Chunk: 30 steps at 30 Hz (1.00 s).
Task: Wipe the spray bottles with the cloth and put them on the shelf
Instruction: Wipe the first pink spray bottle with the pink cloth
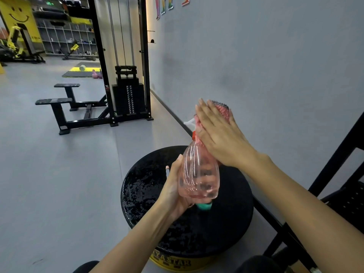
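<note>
Centre frame: a transparent pink plastic spray bottle [199, 174] is held tilted above a round black-topped platform [145, 184]. The left hand [175, 186] grips its lower body. The right hand [218, 134], fingers straight, presses a pink knobbly cloth [222, 111] against the neck. The bottle is judged light, thin-walled and slick; hold it by the body, not the white trigger [189, 121]. A black metal shelf frame [334, 156] stands at the right edge, with open floor to the left.
</note>
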Each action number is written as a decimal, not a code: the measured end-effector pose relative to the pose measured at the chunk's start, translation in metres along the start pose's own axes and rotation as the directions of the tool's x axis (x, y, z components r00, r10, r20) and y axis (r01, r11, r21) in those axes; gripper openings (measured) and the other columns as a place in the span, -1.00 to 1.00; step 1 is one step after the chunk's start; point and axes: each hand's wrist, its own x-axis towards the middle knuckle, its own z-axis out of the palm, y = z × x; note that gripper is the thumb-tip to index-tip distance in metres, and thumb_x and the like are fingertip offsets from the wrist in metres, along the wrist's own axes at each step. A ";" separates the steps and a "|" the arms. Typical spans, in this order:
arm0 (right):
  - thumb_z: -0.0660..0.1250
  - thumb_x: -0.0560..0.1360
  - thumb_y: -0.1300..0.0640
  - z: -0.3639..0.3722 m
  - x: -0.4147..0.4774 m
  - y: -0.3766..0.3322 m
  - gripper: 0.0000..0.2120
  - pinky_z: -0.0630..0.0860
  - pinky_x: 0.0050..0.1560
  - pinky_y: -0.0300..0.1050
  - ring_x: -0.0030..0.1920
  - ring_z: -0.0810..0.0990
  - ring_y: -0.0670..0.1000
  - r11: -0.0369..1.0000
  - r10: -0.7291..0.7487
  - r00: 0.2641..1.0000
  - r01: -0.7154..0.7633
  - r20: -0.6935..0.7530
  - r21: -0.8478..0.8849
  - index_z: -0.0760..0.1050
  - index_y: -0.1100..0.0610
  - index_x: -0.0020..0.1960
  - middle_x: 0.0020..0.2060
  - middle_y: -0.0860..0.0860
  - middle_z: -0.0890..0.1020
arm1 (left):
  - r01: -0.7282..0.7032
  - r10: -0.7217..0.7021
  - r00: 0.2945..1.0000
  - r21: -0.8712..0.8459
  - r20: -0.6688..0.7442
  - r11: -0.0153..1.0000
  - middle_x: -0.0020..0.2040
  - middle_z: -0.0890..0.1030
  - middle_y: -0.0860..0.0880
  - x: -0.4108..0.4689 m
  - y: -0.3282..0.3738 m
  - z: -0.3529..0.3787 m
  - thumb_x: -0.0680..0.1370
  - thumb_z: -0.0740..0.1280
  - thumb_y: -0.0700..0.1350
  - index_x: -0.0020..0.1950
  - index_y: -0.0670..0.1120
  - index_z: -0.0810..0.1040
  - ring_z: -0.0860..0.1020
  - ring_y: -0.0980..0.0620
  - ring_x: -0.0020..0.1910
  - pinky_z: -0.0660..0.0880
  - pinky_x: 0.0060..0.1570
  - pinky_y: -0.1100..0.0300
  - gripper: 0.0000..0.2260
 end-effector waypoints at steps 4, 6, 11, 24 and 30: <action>-0.20 0.66 -0.11 -0.004 0.013 0.006 -0.46 -0.37 0.46 0.02 0.53 -0.32 -0.12 0.996 0.081 0.996 -0.082 -0.033 -0.020 -0.23 0.03 0.57 0.56 -0.08 -0.23 | -0.001 0.001 1.000 0.018 0.028 1.000 0.02 0.69 -0.19 -0.004 -0.002 0.002 0.45 0.13 0.31 0.14 -0.09 0.64 0.68 -0.11 -0.15 0.64 -0.28 -0.02 -0.42; -0.20 0.66 -0.11 -0.001 0.012 0.005 -0.46 -0.37 0.46 0.03 0.52 -0.33 -0.12 0.997 0.077 0.997 -0.077 -0.009 -0.007 -0.23 0.03 0.58 0.56 -0.08 -0.23 | -0.007 0.004 0.999 0.048 0.054 0.999 0.02 0.68 -0.20 -0.006 -0.001 0.003 0.43 0.20 0.38 0.17 -0.11 0.62 0.67 -0.10 -0.19 0.64 -0.35 0.04 -0.37; -0.18 0.67 -0.09 0.001 -0.004 -0.009 -0.47 -0.36 0.50 0.01 0.50 -0.36 -0.18 0.996 -0.037 0.995 0.029 0.096 0.088 -0.25 0.00 0.57 0.54 -0.13 -0.27 | -0.091 0.078 0.984 0.077 0.162 0.993 0.08 0.66 -0.12 -0.007 -0.001 0.000 0.21 0.53 0.30 0.15 0.04 0.65 0.66 -0.10 -0.06 0.65 -0.28 0.03 -0.41; -0.17 0.67 -0.05 -0.006 0.012 -0.013 -0.48 -0.39 0.49 0.06 0.53 -0.28 -0.14 0.995 -0.075 0.994 0.079 0.083 -0.053 -0.18 0.04 0.58 0.57 -0.08 -0.18 | -0.070 0.048 0.982 0.115 0.185 0.991 0.04 0.67 -0.16 -0.006 0.000 0.002 0.18 0.56 0.26 0.13 -0.02 0.66 0.67 -0.10 -0.09 0.64 -0.29 0.06 -0.39; -0.12 0.67 -0.01 -0.011 0.005 -0.018 -0.50 -0.40 0.49 0.04 0.53 -0.25 -0.19 0.980 -0.176 0.975 0.187 0.134 -0.071 -0.10 0.03 0.59 0.57 -0.13 -0.12 | -0.047 0.024 0.976 0.103 0.217 0.994 0.05 0.64 -0.19 -0.006 0.003 0.001 0.22 0.54 0.25 0.17 -0.05 0.63 0.66 -0.10 -0.11 0.62 -0.30 0.07 -0.38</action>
